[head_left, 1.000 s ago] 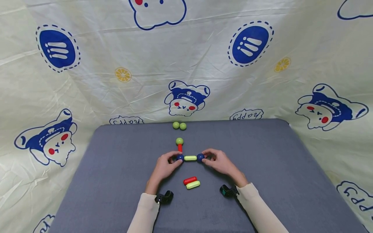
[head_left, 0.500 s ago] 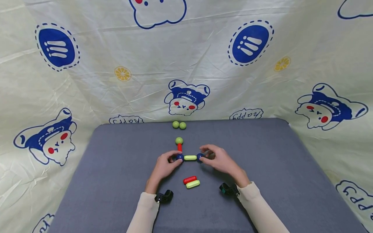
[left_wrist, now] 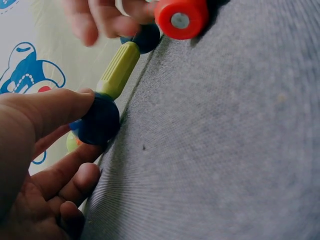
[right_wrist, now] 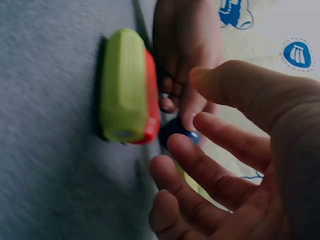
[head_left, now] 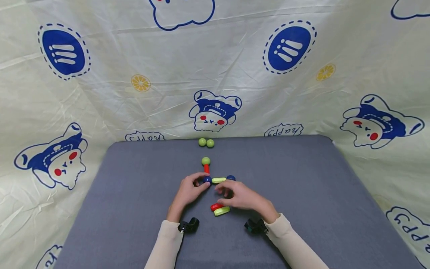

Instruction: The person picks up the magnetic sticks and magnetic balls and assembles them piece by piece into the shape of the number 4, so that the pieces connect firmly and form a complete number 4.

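My left hand (head_left: 186, 193) pinches a blue ball (left_wrist: 97, 120) between thumb and fingers. From that ball a yellow-green ridged rod (head_left: 219, 180) runs right to a second blue ball (head_left: 230, 178). A red rod (head_left: 206, 169) points away from it to a green ball (head_left: 205, 161). My right hand (head_left: 240, 196), fingers parted and bent, hovers over two loose rods and holds nothing. Those are a red rod (head_left: 215, 206) and a yellow-green rod (right_wrist: 122, 85), lying side by side. The loose red rod's end in the left wrist view shows a round metal tip.
Two green balls (head_left: 206, 142) sit together at the far edge of the grey cloth-covered table (head_left: 151, 164). Behind it hangs a pale curtain (head_left: 228, 56) printed with cartoon figures. A black wrist camera (head_left: 189, 225) is strapped to the left wrist, another to the right.
My right hand has let go of the right blue ball and moved left and nearer, over the loose rods. The left hand keeps its hold on the left blue ball.
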`<state>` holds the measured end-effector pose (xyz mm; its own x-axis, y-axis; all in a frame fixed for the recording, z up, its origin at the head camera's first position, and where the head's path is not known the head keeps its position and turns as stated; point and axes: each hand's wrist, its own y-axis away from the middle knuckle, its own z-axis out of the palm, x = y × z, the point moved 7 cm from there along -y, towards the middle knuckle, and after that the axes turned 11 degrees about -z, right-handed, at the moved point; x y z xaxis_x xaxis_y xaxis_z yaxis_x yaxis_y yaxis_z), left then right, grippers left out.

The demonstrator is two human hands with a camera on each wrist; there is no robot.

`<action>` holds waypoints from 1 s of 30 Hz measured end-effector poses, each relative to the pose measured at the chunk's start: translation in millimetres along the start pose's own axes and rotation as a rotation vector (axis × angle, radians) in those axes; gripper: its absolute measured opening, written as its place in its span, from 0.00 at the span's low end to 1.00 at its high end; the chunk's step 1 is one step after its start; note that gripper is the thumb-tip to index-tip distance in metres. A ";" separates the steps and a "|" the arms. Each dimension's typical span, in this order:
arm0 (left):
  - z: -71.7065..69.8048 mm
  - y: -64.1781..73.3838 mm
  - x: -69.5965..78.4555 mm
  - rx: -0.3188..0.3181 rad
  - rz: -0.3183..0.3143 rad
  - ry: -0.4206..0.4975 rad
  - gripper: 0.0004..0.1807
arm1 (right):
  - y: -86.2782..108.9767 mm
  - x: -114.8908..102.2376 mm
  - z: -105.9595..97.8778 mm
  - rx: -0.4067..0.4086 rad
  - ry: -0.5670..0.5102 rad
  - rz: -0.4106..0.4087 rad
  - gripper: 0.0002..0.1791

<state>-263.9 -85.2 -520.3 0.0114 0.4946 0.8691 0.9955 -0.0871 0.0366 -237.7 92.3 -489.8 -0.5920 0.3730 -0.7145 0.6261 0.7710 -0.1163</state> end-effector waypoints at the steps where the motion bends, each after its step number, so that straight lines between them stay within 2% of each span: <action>1: 0.0 -0.1 0.4 0.000 0.001 0.001 0.15 | -0.5 0.8 3.3 -0.015 -0.005 -0.001 0.19; 5: -0.1 -0.6 1.8 0.003 0.009 -0.007 0.16 | -2.6 2.4 11.9 -0.055 -0.010 -0.015 0.14; 16: -0.1 -0.7 0.4 -0.003 0.006 -0.021 0.16 | -2.1 0.3 16.6 -0.076 0.008 -0.002 0.07; 30: -0.2 0.1 0.6 -0.001 0.010 -0.007 0.16 | -1.7 -2.4 18.4 -0.096 0.026 0.023 0.05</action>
<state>-263.7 -85.1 -519.7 0.0223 0.5000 0.8657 0.9953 -0.0927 0.0279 -228.0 80.7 -500.6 -0.5923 0.4033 -0.6975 0.5889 0.8075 -0.0332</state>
